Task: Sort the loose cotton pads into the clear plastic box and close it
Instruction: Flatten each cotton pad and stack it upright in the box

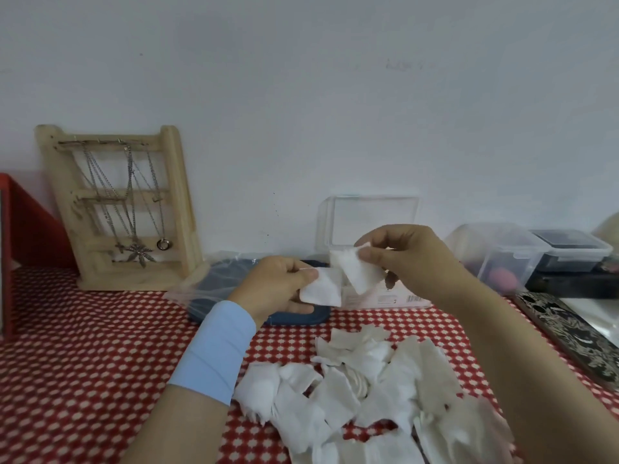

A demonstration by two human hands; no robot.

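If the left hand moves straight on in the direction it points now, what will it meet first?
Probably the cotton pad pinched by the right hand; the left hand points rightward at it, though depth is unclear.

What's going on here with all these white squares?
A person is sorting cotton pads. The left hand pinches one pad and the right hand pinches another pad, both held in the air. Behind them the clear plastic box stands with its lid up. A pile of loose pads lies on the red checked cloth.
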